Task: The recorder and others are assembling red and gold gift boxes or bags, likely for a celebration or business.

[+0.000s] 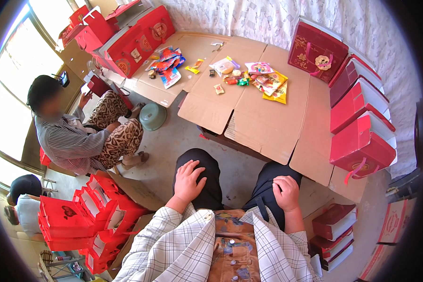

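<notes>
I sit with both hands resting on my dark trousers. My left hand lies flat on my left thigh, fingers spread, holding nothing. My right hand rests on my right knee with the fingers curled, also holding nothing. In front of my knees lies flattened brown cardboard serving as a work surface. A loose pile of wrapped sweets and snack packets sits on its far part. A second pile of packets lies further left.
Red gift boxes line the right edge of the cardboard. Red gift bags stand at my left, closed boxes at my right. A person in a striped shirt sits at left; a green bowl lies on the floor.
</notes>
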Demonstrator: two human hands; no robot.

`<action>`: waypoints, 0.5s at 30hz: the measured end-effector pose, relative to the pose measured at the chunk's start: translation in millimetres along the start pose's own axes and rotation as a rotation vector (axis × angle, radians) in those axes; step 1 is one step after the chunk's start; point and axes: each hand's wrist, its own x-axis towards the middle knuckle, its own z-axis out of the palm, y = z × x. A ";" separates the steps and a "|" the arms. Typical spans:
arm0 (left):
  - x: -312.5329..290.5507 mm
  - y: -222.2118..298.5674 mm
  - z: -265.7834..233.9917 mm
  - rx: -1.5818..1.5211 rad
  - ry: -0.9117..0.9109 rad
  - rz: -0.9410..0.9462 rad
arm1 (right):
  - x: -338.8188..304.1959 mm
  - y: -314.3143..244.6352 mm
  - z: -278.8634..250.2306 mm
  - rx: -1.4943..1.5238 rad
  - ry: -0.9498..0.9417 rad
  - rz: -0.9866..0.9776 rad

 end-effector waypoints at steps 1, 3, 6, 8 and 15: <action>-0.1 0.1 0.0 0.003 -0.001 -0.001 | -0.2 0.0 -0.1 -0.003 -0.005 0.010; -0.4 0.1 0.3 0.006 -0.002 -0.002 | -0.4 0.4 0.1 0.001 0.001 0.001; -0.6 -1.3 1.4 0.003 0.002 0.002 | -0.4 1.2 0.7 0.006 0.006 -0.004; -1.2 -2.0 2.3 0.011 -0.001 0.002 | -0.6 1.7 0.7 0.011 0.013 -0.007; 4.2 6.7 -6.4 0.063 0.024 0.046 | -3.0 2.7 -2.0 0.042 0.040 -0.007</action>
